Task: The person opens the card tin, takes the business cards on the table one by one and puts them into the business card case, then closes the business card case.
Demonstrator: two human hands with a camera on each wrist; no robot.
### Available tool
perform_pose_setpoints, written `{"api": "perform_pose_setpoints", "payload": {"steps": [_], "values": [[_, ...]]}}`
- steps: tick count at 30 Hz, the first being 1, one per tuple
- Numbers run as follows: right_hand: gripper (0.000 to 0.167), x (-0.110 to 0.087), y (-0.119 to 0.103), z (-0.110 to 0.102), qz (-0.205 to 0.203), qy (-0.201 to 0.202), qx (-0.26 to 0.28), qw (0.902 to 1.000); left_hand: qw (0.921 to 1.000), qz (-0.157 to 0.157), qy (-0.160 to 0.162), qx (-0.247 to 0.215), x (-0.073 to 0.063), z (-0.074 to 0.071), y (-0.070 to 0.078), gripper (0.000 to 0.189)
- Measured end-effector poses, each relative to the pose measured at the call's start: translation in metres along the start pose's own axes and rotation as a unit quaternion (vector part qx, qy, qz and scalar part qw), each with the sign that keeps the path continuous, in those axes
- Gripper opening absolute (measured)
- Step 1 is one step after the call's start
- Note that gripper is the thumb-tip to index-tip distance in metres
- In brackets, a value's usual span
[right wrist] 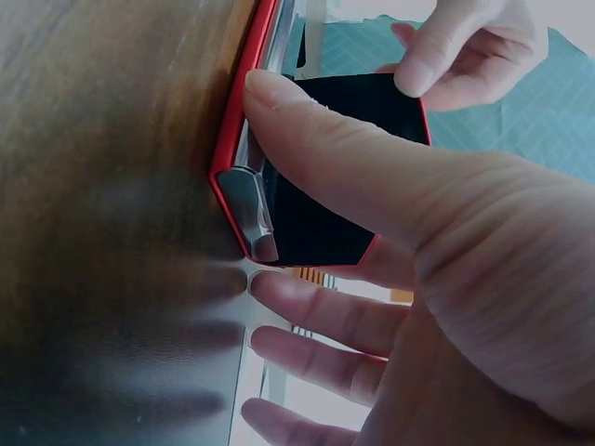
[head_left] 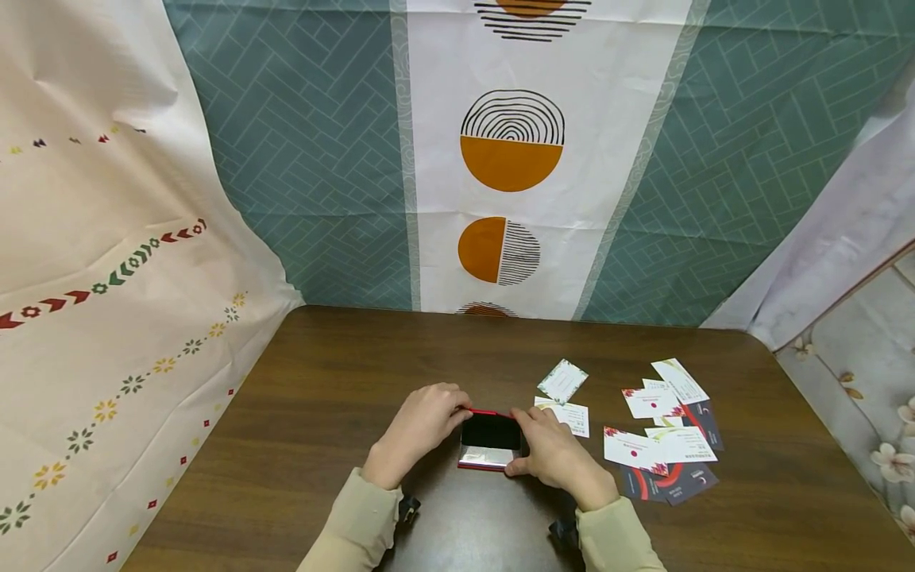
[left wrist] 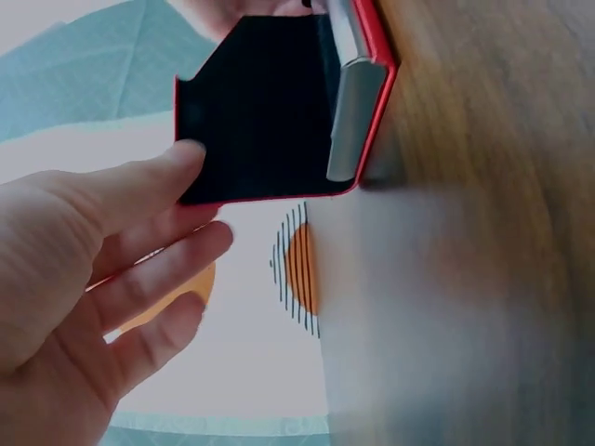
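Observation:
A red business card case with a black lining and a silver metal holder sits on the table, its lid raised. My left hand pinches the upper left corner of the lid, thumb on the black inside and fingers behind. From the right side, my right hand holds the case, its thumb on the near edge of the metal holder. The other right fingers reach behind the raised lid. In the left wrist view, the metal holder stands out from the lining.
To the right, several business cards overlap in two loose groups on the brown wooden table. Two more cards lie just behind my right hand. A patterned cloth hangs behind the table's far edge.

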State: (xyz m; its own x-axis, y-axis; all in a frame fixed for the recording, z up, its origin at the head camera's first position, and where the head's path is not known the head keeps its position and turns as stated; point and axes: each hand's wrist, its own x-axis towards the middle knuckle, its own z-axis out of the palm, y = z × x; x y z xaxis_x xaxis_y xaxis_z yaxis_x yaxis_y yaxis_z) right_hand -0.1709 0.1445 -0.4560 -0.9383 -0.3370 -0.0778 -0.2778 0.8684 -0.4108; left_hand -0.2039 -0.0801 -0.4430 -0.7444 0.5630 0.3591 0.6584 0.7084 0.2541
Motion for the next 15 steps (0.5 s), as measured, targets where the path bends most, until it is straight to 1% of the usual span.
{"api": "perform_pose_setpoints", "payload": {"steps": [3,6,12,15], "values": [[0.092,0.0,-0.001,0.0,0.005,0.0,0.003,1.0,0.9995,-0.002,0.032,0.003,0.001,0.002,0.002,0.006],[0.097,0.0,-0.001,0.0,0.006,-0.002,0.002,1.0,0.9986,-0.009,0.051,0.009,0.002,0.005,0.003,0.007],[0.101,-0.001,-0.001,0.0,0.0,0.004,-0.005,1.0,0.9961,-0.012,0.077,0.04,0.004,0.01,0.004,0.009],[0.101,-0.002,-0.001,0.0,-0.002,0.007,-0.004,1.0,0.9952,-0.017,0.081,0.052,0.004,0.011,0.005,0.009]]}}
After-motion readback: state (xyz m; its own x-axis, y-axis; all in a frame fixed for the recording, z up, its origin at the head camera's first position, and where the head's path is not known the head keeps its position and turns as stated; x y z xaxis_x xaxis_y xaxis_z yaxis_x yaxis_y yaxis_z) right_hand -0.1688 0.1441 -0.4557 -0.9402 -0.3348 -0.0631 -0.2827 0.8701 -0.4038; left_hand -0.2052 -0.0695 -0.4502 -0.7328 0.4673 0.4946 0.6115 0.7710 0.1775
